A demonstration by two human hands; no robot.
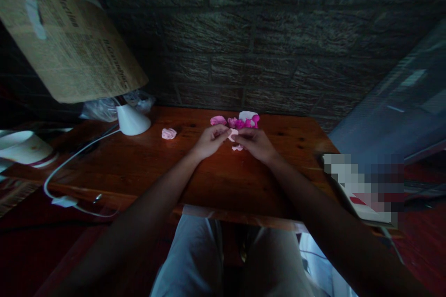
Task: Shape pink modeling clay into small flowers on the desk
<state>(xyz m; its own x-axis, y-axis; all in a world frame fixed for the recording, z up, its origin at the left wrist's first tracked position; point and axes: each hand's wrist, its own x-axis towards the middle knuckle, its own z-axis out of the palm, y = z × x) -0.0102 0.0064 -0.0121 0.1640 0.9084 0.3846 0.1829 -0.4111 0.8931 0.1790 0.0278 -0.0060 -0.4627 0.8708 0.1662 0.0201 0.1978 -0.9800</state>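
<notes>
My left hand [212,140] and my right hand [256,143] meet above the wooden table. Between their fingertips they pinch a pale pink piece of modelling clay [233,135]. Just below it, a crumpled light pink bit [237,147] lies on the wood. Behind my fingers sit a pink lump [218,120], several darker magenta pieces [240,123] and a whitish piece [246,115]. Off to the left rests a separate pale pink lump [169,133].
A lamp with a white base [134,120] and a newspaper shade [76,46] stands at the table's left, its cord [75,148] trailing over the front edge. A white cup [26,147] is farther left. A stone-like wall [223,37] backs the wooden table [139,167].
</notes>
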